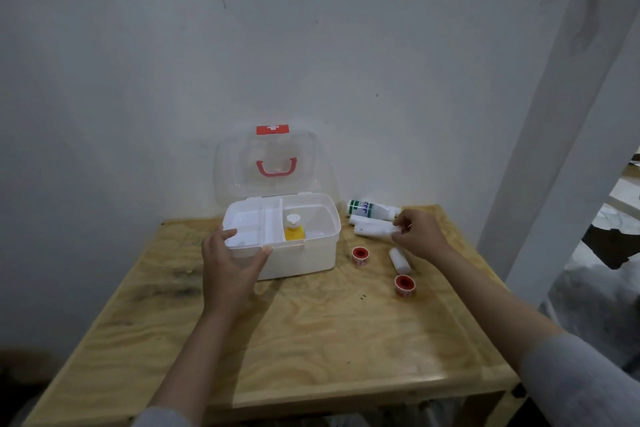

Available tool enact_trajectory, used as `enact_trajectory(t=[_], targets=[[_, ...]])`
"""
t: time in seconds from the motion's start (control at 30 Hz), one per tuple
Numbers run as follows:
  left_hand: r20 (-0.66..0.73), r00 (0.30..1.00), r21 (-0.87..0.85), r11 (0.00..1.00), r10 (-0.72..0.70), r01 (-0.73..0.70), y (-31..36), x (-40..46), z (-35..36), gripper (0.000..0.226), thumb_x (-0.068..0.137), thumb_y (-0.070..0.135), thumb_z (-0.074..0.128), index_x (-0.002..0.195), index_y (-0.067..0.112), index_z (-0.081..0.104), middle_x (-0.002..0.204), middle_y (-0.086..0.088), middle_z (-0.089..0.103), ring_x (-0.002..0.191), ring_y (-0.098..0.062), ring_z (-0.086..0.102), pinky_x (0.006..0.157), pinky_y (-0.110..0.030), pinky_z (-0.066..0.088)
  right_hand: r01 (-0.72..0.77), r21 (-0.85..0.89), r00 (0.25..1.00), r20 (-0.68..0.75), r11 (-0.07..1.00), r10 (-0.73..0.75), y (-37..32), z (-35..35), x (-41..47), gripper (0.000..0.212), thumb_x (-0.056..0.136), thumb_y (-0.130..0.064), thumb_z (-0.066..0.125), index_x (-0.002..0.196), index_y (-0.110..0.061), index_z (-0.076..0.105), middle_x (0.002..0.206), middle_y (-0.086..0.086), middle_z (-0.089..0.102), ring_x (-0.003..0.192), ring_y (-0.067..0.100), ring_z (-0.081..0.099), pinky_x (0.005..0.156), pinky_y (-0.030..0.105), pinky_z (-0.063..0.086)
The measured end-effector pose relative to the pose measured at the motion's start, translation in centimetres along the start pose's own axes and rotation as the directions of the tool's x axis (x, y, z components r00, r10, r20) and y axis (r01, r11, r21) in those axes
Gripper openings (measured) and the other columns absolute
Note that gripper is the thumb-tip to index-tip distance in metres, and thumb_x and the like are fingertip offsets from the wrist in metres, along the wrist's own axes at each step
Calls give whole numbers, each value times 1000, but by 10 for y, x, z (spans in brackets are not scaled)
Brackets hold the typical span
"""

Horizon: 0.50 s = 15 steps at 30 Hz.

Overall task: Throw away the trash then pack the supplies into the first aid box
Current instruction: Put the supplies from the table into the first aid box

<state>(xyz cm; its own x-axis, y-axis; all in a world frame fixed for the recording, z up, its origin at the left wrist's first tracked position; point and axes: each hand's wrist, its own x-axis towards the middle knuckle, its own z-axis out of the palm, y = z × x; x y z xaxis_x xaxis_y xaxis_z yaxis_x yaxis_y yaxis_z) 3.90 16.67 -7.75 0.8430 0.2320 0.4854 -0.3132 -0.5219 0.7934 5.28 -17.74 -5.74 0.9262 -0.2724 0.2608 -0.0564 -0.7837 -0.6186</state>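
The white first aid box (311, 256) stands open on the wooden table (311, 333), its clear lid (273, 163) with a red handle upright against the wall. A yellow bottle (294, 229) with a white cap stands inside, beside a white divided tray (252, 222). My left hand (230, 263) grips the box's front left corner. My right hand (415, 232) pinches the end of a white bandage roll (372, 228) lying right of the box. A second roll (356, 219) and a white bottle with a green label (370, 209) lie behind it.
Two red tape rolls (360, 255) (404, 284) and another white bandage roll (399, 260) lie on the table to the right of the box. A white wall stands close behind, and a white pillar (554, 135) rises at the right.
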Motion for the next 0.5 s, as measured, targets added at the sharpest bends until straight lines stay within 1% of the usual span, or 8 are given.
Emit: enact_trajectory(t=[0.07, 0.1, 0.17, 0.23, 0.27, 0.37, 0.43, 0.5], targets=[[2, 1000, -5, 1000, -9, 9, 0, 0, -2, 63, 70, 34, 80, 121, 19, 45, 133, -5, 41, 122, -21, 43, 96, -39, 45, -3, -59, 995, 99, 998, 9, 0, 9, 11, 39, 68, -11, 69, 107, -9, 63, 87, 8, 66, 78, 19, 58, 59, 23, 40], [3, 1000, -6, 1000, -14, 14, 0, 0, -2, 63, 70, 33, 80, 121, 20, 45, 132, -4, 41, 121, -21, 44, 96, -39, 45, 3, -97, 989, 145, 995, 11, 1, 11, 15, 48, 69, -13, 70, 115, -10, 60, 95, 9, 66, 83, 20, 59, 64, 24, 40], [-4, 1000, 25, 1000, -7, 8, -3, 7, -1, 63, 70, 35, 80, 120, 21, 45, 131, -3, 42, 118, -19, 44, 95, -41, 47, -2, -126, 980, 199, 992, 28, 1, 20, 30, 53, 69, -16, 70, 121, -12, 57, 104, 9, 65, 89, 21, 59, 68, 24, 40], [-12, 1000, 26, 1000, -14, 14, -2, 6, -2, 63, 70, 36, 80, 120, 23, 44, 130, -2, 42, 117, -19, 45, 93, -42, 49, 13, -178, 978, 208, 984, 25, 0, 22, 31, 44, 68, -18, 69, 112, -17, 63, 99, 7, 61, 85, 18, 55, 63, 24, 41], [-9, 1000, 23, 1000, -19, 19, -2, 6, -1, 62, 70, 36, 80, 120, 24, 44, 131, -2, 41, 117, -20, 45, 92, -42, 49, 15, -206, 981, 191, 978, 25, 2, 22, 32, 38, 68, -20, 70, 106, -20, 65, 99, 6, 56, 89, 19, 54, 65, 26, 42], [-3, 1000, 18, 1000, -8, 8, -2, 2, 2, 61, 70, 36, 79, 118, 26, 44, 133, -2, 41, 120, -21, 44, 94, -43, 49, 49, -274, 984, 176, 960, 0, 6, 18, 32, 27, 69, -28, 71, 95, -27, 66, 99, 2, 45, 101, 22, 48, 79, 34, 48], [-5, 1000, 19, 1000, -10, 10, -4, 2, 1, 61, 70, 38, 79, 119, 28, 43, 134, -1, 40, 121, -20, 44, 94, -44, 49, 56, -244, 980, 201, 968, -6, 5, 18, 29, 25, 67, -30, 74, 91, -26, 66, 102, 2, 50, 97, 19, 51, 78, 33, 48], [-10, 1000, 16, 1000, -11, 11, -5, 2, 1, 62, 70, 38, 79, 119, 28, 43, 134, -1, 40, 122, -20, 43, 94, -44, 49, 63, -198, 978, 206, 978, -21, 6, 19, 27, 25, 65, -31, 78, 88, -25, 67, 99, 2, 55, 86, 16, 53, 69, 29, 44]])
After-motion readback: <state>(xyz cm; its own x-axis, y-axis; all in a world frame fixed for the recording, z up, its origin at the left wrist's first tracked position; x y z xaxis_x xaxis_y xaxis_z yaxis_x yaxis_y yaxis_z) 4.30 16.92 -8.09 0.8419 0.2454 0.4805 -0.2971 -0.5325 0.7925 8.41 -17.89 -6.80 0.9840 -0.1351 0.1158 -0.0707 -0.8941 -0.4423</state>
